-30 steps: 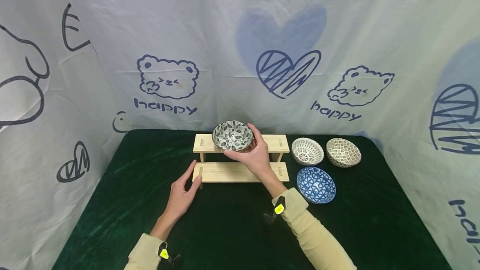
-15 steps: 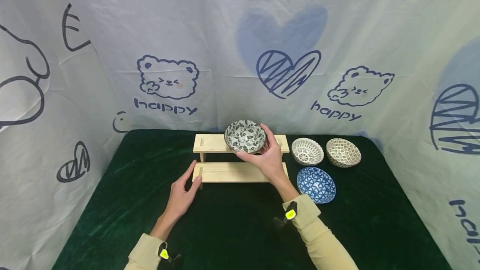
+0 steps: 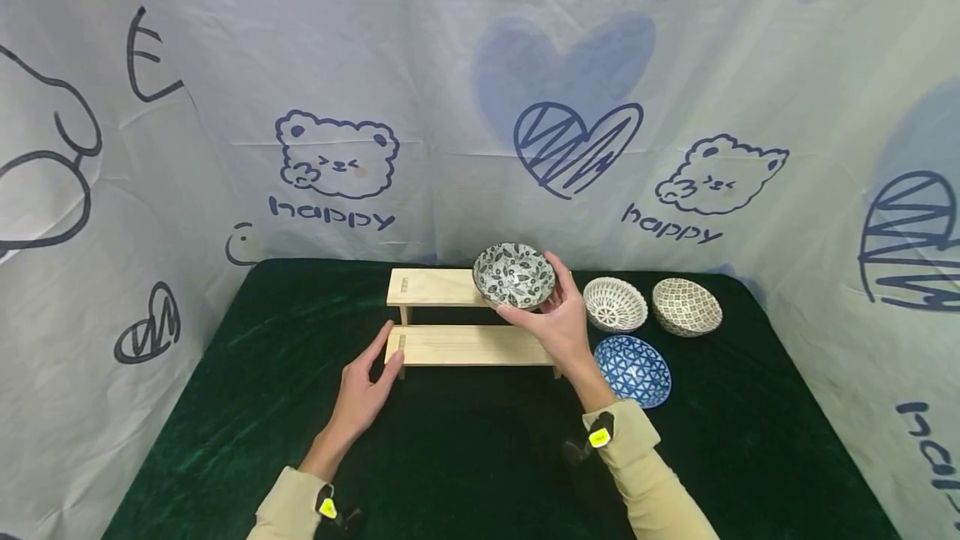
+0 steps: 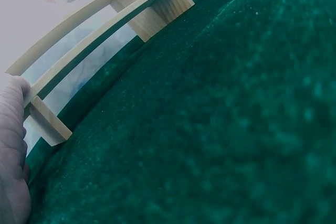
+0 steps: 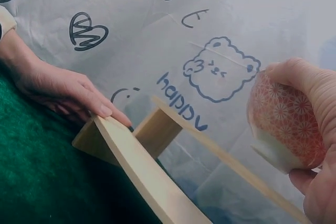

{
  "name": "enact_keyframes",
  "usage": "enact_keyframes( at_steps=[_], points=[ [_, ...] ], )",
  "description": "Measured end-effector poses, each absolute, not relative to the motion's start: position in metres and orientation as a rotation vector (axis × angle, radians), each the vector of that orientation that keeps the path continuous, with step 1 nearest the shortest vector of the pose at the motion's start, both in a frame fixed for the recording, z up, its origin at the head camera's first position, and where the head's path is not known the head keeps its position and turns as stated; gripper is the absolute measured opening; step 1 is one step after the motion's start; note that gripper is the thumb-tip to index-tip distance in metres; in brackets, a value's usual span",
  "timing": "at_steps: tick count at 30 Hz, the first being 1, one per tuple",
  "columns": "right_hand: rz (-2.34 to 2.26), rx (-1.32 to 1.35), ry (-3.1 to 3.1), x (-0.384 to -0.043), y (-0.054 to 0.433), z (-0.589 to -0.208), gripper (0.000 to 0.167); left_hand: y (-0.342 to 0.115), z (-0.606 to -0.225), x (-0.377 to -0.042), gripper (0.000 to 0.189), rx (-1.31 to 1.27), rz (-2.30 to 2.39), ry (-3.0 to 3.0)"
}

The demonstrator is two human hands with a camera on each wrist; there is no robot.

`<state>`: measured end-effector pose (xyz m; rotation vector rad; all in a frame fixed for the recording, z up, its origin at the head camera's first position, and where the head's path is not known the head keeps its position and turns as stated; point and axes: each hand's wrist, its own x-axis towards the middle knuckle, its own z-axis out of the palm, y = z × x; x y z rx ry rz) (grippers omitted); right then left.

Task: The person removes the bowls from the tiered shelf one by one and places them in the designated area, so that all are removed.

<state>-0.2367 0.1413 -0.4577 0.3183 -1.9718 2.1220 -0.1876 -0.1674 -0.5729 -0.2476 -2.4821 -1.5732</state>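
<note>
My right hand (image 3: pixel 562 323) grips a small bowl (image 3: pixel 513 275) by its right side, thumb at the near edge and fingers behind. The bowl has a black leaf pattern inside; its outside (image 5: pixel 286 119) is pink with a white foot in the right wrist view. It is tilted toward the head camera and overlaps the right part of the upper board of a two-tier wooden stand (image 3: pixel 457 346). My left hand (image 3: pixel 362 394) holds the left end of the stand's lower board between thumb and fingers, also visible in the right wrist view.
To the right of the stand are a white patterned bowl (image 3: pixel 615 304), a beige patterned bowl (image 3: pixel 687 307) and a blue triangle-patterned bowl (image 3: pixel 633 371). A dark green cloth (image 3: pixel 465 457) covers the table. A printed white curtain (image 3: pixel 450 107) hangs behind and at both sides.
My right hand has carried the bowl to the right along the upper board, from near its middle to its right part. The left hand stays at the stand's left end.
</note>
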Motion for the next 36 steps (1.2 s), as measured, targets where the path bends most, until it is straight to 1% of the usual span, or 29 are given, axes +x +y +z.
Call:
enact_keyframes(
  at_steps=[21,36],
  points=[
    [2.01,0.163,-2.044,-0.218,0.186,-0.47,0.106,-0.17,-0.572,-0.188,0.061,-0.251,-1.531,-2.485],
    [1.91,0.107,-2.057,-0.2,0.219,-0.471,0.1,-0.168,-0.573,-0.188,0.062,-0.25,-1.537,-2.493]
  ],
)
